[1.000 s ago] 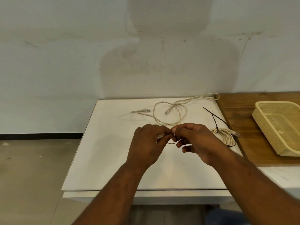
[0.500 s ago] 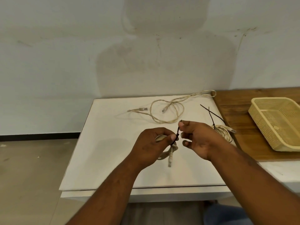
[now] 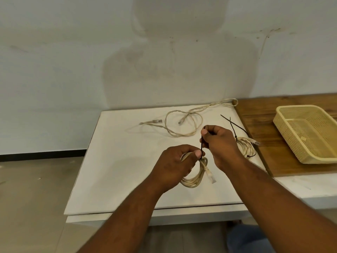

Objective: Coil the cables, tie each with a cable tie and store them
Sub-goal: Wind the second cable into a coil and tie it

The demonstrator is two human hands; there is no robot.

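Coiled beige cable (image 3: 193, 180) — black tie (image 3: 201, 148) around it

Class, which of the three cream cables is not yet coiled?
The loose cable at the back of the white table, sprawled. The coil in the left hand and the tied coil beside the wooden board are bundled.

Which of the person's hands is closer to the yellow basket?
Right. The right hand is left of the basket; the left hand, gripping the coiled cable, is farther left.

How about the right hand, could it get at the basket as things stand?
Probably not yet: the right hand pinches the tie on the coil. Otherwise the way to the basket looks free; only a tied bundle lies low between.
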